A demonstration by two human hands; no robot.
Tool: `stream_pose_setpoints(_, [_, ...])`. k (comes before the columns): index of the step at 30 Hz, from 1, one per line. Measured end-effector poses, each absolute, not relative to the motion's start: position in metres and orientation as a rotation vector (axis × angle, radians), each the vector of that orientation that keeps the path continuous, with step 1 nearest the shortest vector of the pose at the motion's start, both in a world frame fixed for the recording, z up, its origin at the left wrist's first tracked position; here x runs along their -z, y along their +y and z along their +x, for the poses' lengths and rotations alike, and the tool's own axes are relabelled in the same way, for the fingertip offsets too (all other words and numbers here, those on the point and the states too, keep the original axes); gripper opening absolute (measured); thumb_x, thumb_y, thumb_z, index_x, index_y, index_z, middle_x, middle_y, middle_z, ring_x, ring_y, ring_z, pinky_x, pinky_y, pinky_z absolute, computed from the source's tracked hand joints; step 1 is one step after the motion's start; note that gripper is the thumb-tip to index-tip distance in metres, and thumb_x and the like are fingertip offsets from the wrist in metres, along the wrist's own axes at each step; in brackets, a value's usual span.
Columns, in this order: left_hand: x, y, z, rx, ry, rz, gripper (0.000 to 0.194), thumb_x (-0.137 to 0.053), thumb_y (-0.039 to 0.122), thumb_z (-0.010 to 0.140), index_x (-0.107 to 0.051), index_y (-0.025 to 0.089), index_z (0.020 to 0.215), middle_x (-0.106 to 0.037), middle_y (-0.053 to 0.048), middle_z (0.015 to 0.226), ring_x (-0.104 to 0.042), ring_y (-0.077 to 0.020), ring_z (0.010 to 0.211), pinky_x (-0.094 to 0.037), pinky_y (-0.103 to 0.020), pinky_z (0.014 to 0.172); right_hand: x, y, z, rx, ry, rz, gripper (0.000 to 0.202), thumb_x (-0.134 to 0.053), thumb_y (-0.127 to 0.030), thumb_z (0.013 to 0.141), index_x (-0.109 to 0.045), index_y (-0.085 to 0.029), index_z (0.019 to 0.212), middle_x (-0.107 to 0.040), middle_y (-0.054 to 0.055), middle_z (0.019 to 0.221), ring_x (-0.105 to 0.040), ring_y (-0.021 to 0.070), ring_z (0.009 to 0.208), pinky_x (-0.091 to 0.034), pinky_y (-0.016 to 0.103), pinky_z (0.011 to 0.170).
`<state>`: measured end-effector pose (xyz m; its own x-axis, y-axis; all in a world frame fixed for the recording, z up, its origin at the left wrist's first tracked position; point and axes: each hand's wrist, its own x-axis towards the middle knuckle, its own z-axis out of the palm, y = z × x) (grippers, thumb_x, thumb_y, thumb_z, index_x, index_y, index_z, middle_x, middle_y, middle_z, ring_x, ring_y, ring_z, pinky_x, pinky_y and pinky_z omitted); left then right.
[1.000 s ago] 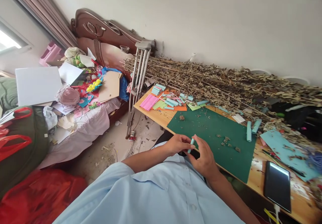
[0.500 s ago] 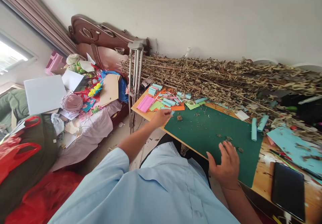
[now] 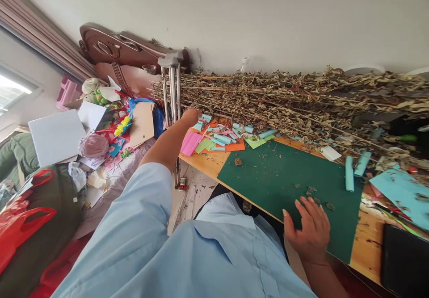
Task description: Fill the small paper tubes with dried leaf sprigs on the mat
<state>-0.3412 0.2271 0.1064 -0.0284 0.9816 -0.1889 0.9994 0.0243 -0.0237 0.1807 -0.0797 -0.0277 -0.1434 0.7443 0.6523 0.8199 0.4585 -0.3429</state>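
Note:
My left hand (image 3: 191, 115) reaches to the far left corner of the table, beside short light-blue paper rolls (image 3: 207, 118) and the stem ends of a long heap of dried plants (image 3: 254, 94). Its fingers point away and are mostly hidden. Over the front of the green cutting mat (image 3: 261, 177) is my right hand (image 3: 310, 228), palm down, fingers spread, with nothing in it. Small dry leaf crumbs (image 3: 310, 190) lie just past its fingertips. A brown dried clump (image 3: 238, 161) rests on the mat's left part.
Pink sheets (image 3: 191, 143) and orange paper (image 3: 237, 146) lie on the table's left end. Two blue rolls (image 3: 349, 174) and a black phone or tablet (image 3: 405, 260) are at the right. Crutches (image 3: 172, 88) stand by the left corner. A cluttered bed (image 3: 110, 168) is beyond.
My left hand has moved away and to the left, from the mat's left edge to the far corner by the dried stems. My right hand stays over the mat, fingers spread. The view has shifted slightly.

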Motion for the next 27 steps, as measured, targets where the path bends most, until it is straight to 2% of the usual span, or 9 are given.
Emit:
stream_pose_setpoints(3, [-0.100, 0.236, -0.345, 0.401, 2.140, 2.093, 0.055, -0.059, 0.004, 0.081, -0.072, 0.016, 0.134, -0.071, -0.015, 0.130, -0.064, -0.0273, 0.117, -0.047, -0.035, 0.108, 0.026, -0.080, 0.180, 0.114, -1.919, -1.320, 0.053, -0.078, -0.030, 0.088, -0.061, -0.017, 0.137, -0.069, 0.019, 0.136, -0.066, 0.0424, 0.128, -0.052, 0.063, 0.109])
stream_pose_setpoints(10, [-0.094, 0.238, -0.357, 0.453, 2.058, 2.102, 0.062, -0.057, 0.002, 0.080, -0.070, 0.020, 0.137, -0.068, -0.010, 0.142, -0.065, -0.0220, 0.116, -0.046, -0.028, 0.107, 0.022, -0.079, 0.178, 0.093, -1.932, -1.334, 0.051, -0.078, -0.029, 0.088, -0.063, -0.017, 0.134, -0.071, 0.018, 0.133, -0.069, 0.0407, 0.123, -0.052, 0.061, 0.108])
stream_pose_setpoints(19, [-0.095, 0.228, -0.349, 0.352, 2.115, 2.079, 0.060, -0.055, 0.002, 0.080, -0.070, 0.014, 0.137, -0.071, -0.013, 0.134, -0.066, -0.0217, 0.109, -0.048, -0.027, 0.103, 0.020, -0.077, 0.176, 0.118, -1.924, -1.342, 0.043, -0.076, -0.028, 0.089, -0.065, -0.018, 0.128, -0.073, 0.016, 0.129, -0.071, 0.0386, 0.120, -0.054, 0.059, 0.106])
stream_pose_setpoints(27, [-0.102, 0.223, -0.342, 0.325, 2.172, 2.039, 0.065, -0.055, 0.000, 0.081, -0.066, 0.019, 0.143, -0.068, -0.011, 0.141, -0.064, -0.0226, 0.122, -0.046, -0.029, 0.108, 0.022, -0.076, 0.176, 0.102, -1.918, -1.335, 0.038, -0.075, -0.026, 0.089, -0.067, -0.018, 0.125, -0.073, 0.016, 0.130, -0.070, 0.0384, 0.121, -0.055, 0.061, 0.105])
